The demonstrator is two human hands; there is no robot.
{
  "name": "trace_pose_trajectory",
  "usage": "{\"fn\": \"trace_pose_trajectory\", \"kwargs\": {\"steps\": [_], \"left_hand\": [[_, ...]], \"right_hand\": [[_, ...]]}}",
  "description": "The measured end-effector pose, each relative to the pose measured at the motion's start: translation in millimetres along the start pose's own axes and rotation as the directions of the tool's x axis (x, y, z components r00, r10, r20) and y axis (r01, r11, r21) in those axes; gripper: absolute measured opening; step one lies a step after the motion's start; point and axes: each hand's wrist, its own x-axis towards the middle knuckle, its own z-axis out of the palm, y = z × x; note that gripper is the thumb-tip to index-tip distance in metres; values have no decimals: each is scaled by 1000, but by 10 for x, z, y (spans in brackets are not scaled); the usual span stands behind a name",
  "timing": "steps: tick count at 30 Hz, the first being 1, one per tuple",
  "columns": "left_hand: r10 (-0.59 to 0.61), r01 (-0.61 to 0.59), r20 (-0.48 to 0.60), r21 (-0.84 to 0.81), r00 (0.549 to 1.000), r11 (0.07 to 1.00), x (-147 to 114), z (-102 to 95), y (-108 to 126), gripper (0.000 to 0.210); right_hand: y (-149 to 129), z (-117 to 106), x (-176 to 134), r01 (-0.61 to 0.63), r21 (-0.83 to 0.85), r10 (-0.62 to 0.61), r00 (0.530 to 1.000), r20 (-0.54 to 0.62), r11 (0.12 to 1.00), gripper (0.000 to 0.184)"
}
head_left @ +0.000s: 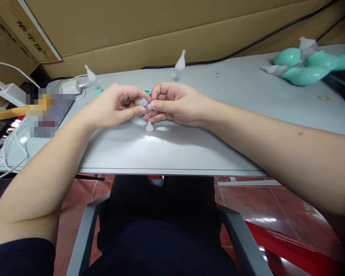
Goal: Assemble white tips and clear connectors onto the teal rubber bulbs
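Over the middle of the table, my left hand (122, 105) pinches a small clear plastic cup (143, 103) between thumb and fingers. My right hand (178, 103) is closed at the cup's right side, thumb and fingers on a small whitish nub there; whether the nub is a separate piece I cannot tell. Just below the fingers, a small white funnel-shaped tip (150, 127) rests on the table. A green ring-shaped piece (147, 91) shows partly behind the hands. Farther back stand two clear pieces with green bases and pointed white nozzles, a left one (93, 79) and a right one (179, 66).
Green squeeze bulbs (310, 65) with whitish ends lie at the back right of the table (238, 84). A blurred-out phone-like object (50, 115), white chargers (13, 94) and cables are at the left. A black cable (247, 46) runs along the cardboard wall (149, 27).
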Motion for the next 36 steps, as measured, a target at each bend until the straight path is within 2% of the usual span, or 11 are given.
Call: {"fn": "trace_pose_trajectory", "kwargs": {"steps": [5, 11, 14, 22, 31, 36], "left_hand": [[11, -10, 19, -30, 1000, 999, -11, -16, 2, 41], [24, -24, -9, -69, 1000, 997, 6, -22, 6, 57], [8, -10, -24, -75, 1000, 997, 10, -9, 13, 58], [74, -69, -94, 51, 993, 996, -37, 87, 19, 37], [112, -104, -126, 71, 986, 992, 32, 131, -117, 47], [114, -105, -134, 75, 984, 992, 19, 130, -14, 26]], "right_hand": [[21, 27, -6, 37, 15, -38, 999, 27, 999, 66], [-31, 61, -22, -7, 7, 7, 999, 31, 1000, 64], [-35, 47, -35, 1, -19, 0, 1000, 12, 1000, 64], [-45, 87, -67, 56, -37, -60, 994, -87, 998, 68], [-39, 81, -24, 126, -85, -135, 984, -113, 988, 54], [-15, 72, -16, 151, -89, -160, 980, -115, 985, 60]]}}
